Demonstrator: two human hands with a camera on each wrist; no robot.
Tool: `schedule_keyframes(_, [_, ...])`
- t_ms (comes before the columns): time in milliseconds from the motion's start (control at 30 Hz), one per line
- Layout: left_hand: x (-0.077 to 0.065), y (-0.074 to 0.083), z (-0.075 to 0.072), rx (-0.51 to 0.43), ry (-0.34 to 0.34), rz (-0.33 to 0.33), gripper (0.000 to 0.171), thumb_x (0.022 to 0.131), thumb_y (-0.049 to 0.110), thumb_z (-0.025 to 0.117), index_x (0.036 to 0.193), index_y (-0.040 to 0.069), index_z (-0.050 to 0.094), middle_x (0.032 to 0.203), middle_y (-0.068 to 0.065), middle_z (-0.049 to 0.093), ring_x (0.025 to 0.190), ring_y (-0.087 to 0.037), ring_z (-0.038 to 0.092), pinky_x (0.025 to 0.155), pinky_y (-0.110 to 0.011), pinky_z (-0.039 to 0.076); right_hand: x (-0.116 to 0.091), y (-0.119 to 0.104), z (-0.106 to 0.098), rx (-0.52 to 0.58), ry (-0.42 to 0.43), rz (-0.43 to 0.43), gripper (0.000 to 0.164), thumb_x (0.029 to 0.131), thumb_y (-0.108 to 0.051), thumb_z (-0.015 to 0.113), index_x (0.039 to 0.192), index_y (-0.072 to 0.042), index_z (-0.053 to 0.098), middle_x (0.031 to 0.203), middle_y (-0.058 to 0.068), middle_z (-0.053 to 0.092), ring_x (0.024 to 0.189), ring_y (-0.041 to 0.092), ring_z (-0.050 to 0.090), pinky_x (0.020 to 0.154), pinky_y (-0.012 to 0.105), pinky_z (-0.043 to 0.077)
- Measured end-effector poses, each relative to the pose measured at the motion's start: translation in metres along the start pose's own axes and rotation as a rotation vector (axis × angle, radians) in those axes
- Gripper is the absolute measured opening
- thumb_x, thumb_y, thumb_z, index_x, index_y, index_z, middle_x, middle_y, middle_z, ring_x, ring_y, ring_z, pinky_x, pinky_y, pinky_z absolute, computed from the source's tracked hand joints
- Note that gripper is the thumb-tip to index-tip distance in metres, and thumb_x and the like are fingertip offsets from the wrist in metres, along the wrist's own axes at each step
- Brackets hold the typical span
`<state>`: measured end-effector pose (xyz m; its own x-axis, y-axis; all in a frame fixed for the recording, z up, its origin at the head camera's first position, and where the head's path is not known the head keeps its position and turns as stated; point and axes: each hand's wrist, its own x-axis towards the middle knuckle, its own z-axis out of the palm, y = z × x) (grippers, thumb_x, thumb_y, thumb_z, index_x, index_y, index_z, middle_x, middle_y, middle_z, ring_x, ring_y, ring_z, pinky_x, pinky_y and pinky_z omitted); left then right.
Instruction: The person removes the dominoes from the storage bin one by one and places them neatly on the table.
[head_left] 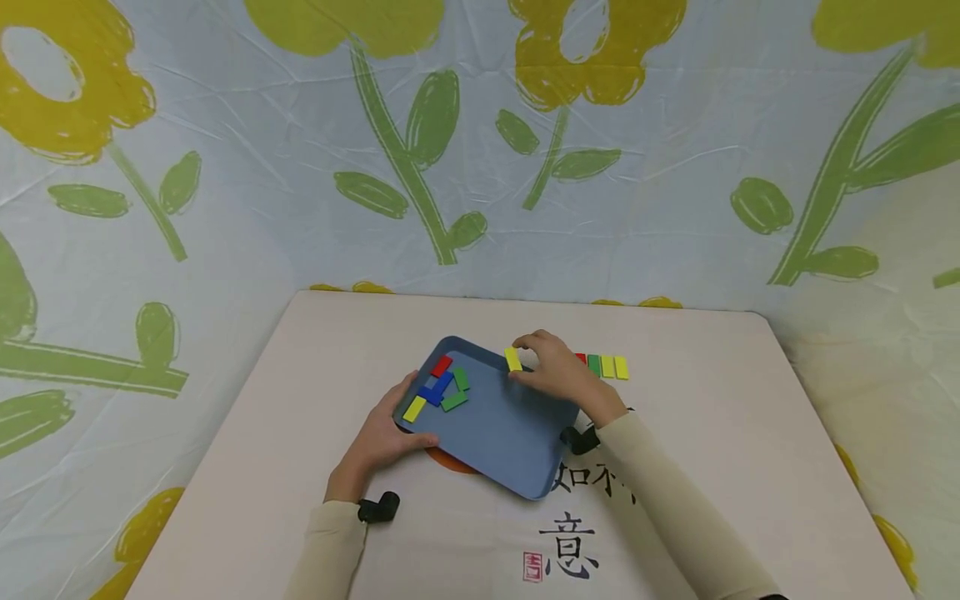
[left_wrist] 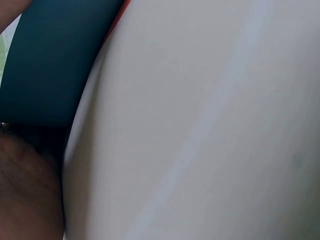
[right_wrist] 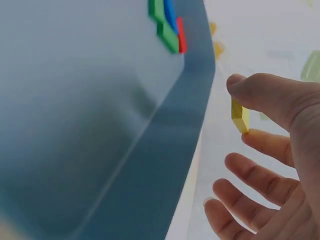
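A blue-grey tray (head_left: 502, 433) sits tilted across the tabletop. My left hand (head_left: 386, 437) grips its left corner, the thumb over the near rim; in the left wrist view part of that hand (left_wrist: 27, 190) lies against the tray's dark side (left_wrist: 55, 60). Between thumb and forefinger, my right hand (head_left: 555, 367) pinches a yellow block (head_left: 513, 359) above the tray's far rim. The right wrist view shows the yellow block (right_wrist: 240, 116) upright, with the other fingers spread. Inside the tray lie a red block (head_left: 441, 366), a yellow block (head_left: 415, 408), blue blocks (head_left: 442, 385) and green blocks (head_left: 454, 402).
Beyond my right hand, a row on the table holds a red block (head_left: 581, 358), a green block (head_left: 594, 365) and two yellow blocks (head_left: 621, 367). Black writing (head_left: 570, 546) marks the pale tabletop (head_left: 247, 500) in front. A flowered cloth (head_left: 262, 208) hangs behind.
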<state>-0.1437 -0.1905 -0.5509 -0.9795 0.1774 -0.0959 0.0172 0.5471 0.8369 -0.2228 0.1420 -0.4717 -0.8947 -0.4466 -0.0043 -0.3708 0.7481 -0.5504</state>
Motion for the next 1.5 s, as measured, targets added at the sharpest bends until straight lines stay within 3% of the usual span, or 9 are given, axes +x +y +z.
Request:
schedule_keyframes(267, [0.0,0.001,0.001,0.021,0.004,-0.005,0.116,0.071,0.044,0.094,0.164,0.037,0.024,0.167,-0.009,0.033,0.151,-0.036,0.036,0.118,-0.065,0.033,-0.017,0.03,-0.022,-0.01,0.028,0.055,0.058,0.092,-0.034,0.077,0.139,-0.004,0.061,0.144,0.021,0.055,0.136,0.042,0.05,0.109,0.058,0.046])
schedule_keyframes(633, [-0.001,0.001,0.0,0.015,0.01,-0.011,0.117,0.07,0.045,0.094,0.164,0.038,0.024,0.168,-0.007,0.031,0.153,-0.035,0.033,0.12,-0.065,0.031,-0.04,0.064,-0.04,-0.006,0.091,0.086,0.054,0.092,-0.025,0.078,0.136,0.002,0.061,0.14,0.028,0.055,0.131,0.048,0.05,0.104,0.063,0.047])
schedule_keyframes(1233, [0.0,0.003,0.0,0.02,0.004,-0.022,0.117,0.07,0.045,0.094,0.163,0.04,0.024,0.167,-0.007,0.033,0.15,-0.035,0.037,0.118,-0.065,0.033,-0.074,0.128,-0.044,-0.082,0.114,0.254,0.061,0.092,-0.033,0.077,0.136,0.006,0.059,0.141,0.034,0.051,0.133,0.052,0.046,0.11,0.068,0.039])
schedule_keyframes(1500, [-0.001,0.002,0.001,0.017,0.006,-0.018,0.116,0.071,0.044,0.094,0.164,0.038,0.024,0.168,-0.007,0.032,0.152,-0.035,0.034,0.119,-0.065,0.031,-0.084,0.146,-0.046,-0.063,0.129,0.312,0.06,0.093,-0.03,0.074,0.137,0.008,0.057,0.141,0.037,0.048,0.126,0.052,0.048,0.104,0.068,0.044])
